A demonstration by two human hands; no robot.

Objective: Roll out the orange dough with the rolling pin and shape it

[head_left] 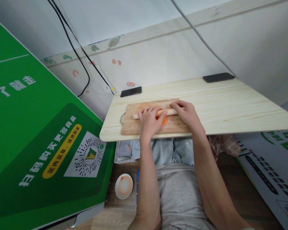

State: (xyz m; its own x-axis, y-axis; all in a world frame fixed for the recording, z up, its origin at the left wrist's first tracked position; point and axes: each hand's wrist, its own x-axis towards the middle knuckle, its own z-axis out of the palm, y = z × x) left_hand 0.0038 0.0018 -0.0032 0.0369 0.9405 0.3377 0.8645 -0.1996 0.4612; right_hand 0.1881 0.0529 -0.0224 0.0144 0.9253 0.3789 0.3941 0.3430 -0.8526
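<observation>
A pale wooden rolling pin point(168, 112) lies crosswise over a wooden cutting board point(132, 126). My left hand point(149, 121) is on its left part, fingers laid over the far side and thumb along the near side. Near the pin's right end, my right hand point(187, 114) curls over it, the fingers bent down toward the board. An orange, flattened dough-like piece point(163, 120) shows under the pin between my hands; part of it is hidden by my left hand. Orange smears mark the board's far half.
The board rests on a narrow, light wood-grain table point(235, 108) against the wall. Behind it lie a black phone point(131, 91) and a dark flat device point(218, 77) at the back right. A white bowl point(124, 186) with orange residue is below left, beside a green panel point(91, 195).
</observation>
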